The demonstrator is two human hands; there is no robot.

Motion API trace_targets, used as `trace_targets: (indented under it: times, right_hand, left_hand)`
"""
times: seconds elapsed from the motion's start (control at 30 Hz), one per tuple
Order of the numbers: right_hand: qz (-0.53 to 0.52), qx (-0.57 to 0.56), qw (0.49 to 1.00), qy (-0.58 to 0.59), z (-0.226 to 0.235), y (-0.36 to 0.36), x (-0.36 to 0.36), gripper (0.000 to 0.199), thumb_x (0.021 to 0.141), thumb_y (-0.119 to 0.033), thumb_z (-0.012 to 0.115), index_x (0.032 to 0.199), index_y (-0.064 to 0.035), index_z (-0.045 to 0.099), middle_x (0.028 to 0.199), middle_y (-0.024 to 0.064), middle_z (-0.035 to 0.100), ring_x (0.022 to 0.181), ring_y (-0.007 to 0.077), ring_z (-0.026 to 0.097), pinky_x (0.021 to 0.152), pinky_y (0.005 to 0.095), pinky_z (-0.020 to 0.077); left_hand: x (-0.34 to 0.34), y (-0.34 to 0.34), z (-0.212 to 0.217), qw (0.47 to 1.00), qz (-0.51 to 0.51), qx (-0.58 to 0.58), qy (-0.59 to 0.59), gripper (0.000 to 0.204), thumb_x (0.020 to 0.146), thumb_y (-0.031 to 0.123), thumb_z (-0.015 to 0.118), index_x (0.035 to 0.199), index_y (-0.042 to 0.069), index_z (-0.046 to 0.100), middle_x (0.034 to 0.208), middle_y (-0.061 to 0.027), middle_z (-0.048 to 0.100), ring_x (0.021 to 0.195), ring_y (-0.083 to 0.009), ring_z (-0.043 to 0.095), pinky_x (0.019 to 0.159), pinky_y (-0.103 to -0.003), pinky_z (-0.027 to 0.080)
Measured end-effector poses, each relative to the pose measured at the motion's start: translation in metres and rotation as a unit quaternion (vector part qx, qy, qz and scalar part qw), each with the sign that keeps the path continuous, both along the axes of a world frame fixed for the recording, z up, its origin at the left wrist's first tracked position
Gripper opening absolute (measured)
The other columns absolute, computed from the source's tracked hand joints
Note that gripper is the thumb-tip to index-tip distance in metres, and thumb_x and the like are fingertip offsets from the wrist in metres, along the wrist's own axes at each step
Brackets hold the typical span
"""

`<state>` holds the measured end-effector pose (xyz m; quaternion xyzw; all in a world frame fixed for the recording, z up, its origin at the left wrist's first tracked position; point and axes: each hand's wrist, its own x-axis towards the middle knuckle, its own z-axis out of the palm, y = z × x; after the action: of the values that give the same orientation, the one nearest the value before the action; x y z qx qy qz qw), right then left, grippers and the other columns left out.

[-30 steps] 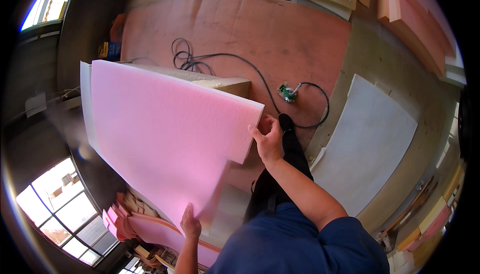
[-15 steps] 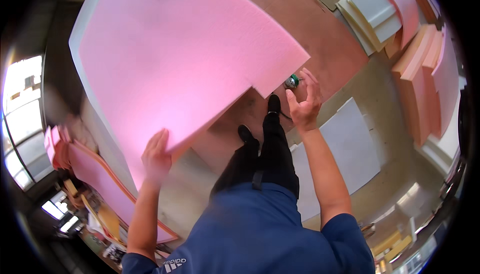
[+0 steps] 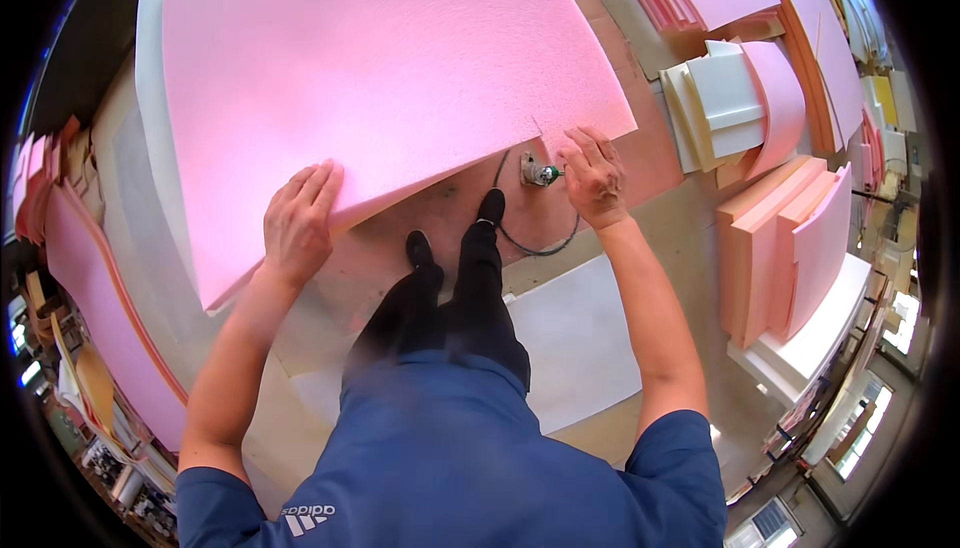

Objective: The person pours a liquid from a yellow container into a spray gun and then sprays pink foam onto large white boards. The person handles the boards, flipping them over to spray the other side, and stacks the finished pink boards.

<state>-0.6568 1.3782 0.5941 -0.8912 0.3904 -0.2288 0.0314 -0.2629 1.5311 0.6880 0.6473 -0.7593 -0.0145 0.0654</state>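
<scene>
A reddish-brown covering (image 3: 655, 160) overlies part of the beige-grey floor (image 3: 685, 248). A bright rectangular window (image 3: 868, 420) shows at lower right.

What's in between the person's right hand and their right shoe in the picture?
In the head view, a small green-and-silver tool shows between the right hand and the black right shoe, down on the reddish floor covering.

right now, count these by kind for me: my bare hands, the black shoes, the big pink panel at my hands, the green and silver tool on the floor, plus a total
Bare hands: 2 (left hand, right hand)
Black shoes: 2
Big pink panel: 1
Green and silver tool: 1
Total: 6
</scene>
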Motion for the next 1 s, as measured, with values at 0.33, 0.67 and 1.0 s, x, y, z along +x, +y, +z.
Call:
trace_targets:
  times: [0.33, 0.67, 1.0]
  right_hand:
    - [0.053, -0.013, 0.998, -0.004, 0.0018, -0.0061, 0.0041, 0.012, 0.075, 0.000, 0.069, 0.086, -0.0059, 0.067, 0.113, 0.0076, 0.069, 0.112, 0.0287, 0.064, 0.092, 0.0373, 0.0542]
    - [0.083, 0.023, 0.996, -0.007, 0.0031, -0.0097, 0.0010, 0.018, 0.071, 0.000, 0.067, 0.088, -0.0049, 0.065, 0.111, 0.0086, 0.068, 0.110, 0.0277, 0.064, 0.092, 0.0380, 0.0537]
    - [0.085, -0.004, 0.996, 0.010, 0.0011, -0.0098, 0.0038, 0.011, 0.075, -0.001, 0.067, 0.085, -0.0044, 0.067, 0.109, 0.0080, 0.070, 0.109, 0.0254, 0.065, 0.097, 0.0393, 0.0511]
  left_hand:
    - [0.0018, 0.0034, -0.0038, 1.000, 0.008, 0.021, -0.008, 0.050, 0.077, -0.005, 0.055, 0.127, 0.001, 0.062, 0.131, -0.0131, 0.062, 0.121, -0.0295, 0.057, 0.099, -0.039, 0.048]
    - [0.0013, 0.0015, -0.0073, 0.999, 0.009, 0.041, -0.012, 0.052, 0.077, -0.005, 0.056, 0.128, 0.001, 0.062, 0.132, -0.0129, 0.062, 0.122, -0.0294, 0.057, 0.099, -0.039, 0.048]
    - [0.0020, 0.0013, -0.0084, 0.999, 0.006, 0.043, -0.016, 0.052, 0.077, -0.005, 0.056, 0.128, 0.001, 0.062, 0.132, -0.0136, 0.062, 0.122, -0.0296, 0.057, 0.099, -0.039, 0.049]
